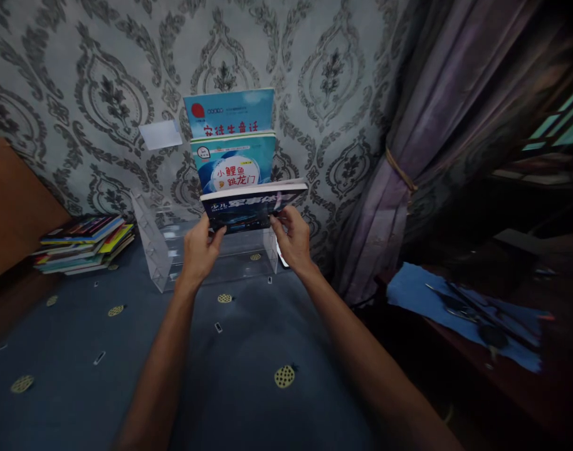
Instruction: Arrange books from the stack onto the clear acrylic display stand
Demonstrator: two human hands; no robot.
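Between both hands I hold a dark blue book [249, 210] with white lettering, tilted so its pale page edges show on top. My left hand [202, 245] grips its lower left corner, thumb on the cover. My right hand [291, 238] grips the lower right side, also with the thumb in front. Below and behind the hands stands a clear plastic book rack [155, 250] with stepped tiers. A teal book [234, 164] with red lettering stands upright behind the dark one, and a light blue book [232, 111] rises behind that. Their lower parts are hidden.
To the left lies a stack of books [86, 244] beside a brown wooden panel [18, 207]. A blue sheet with pineapple prints [284, 376] covers the surface. At right, a tied curtain [385, 188] hangs near a blue cloth [418, 291] bearing dark tools. Patterned wallpaper is behind.
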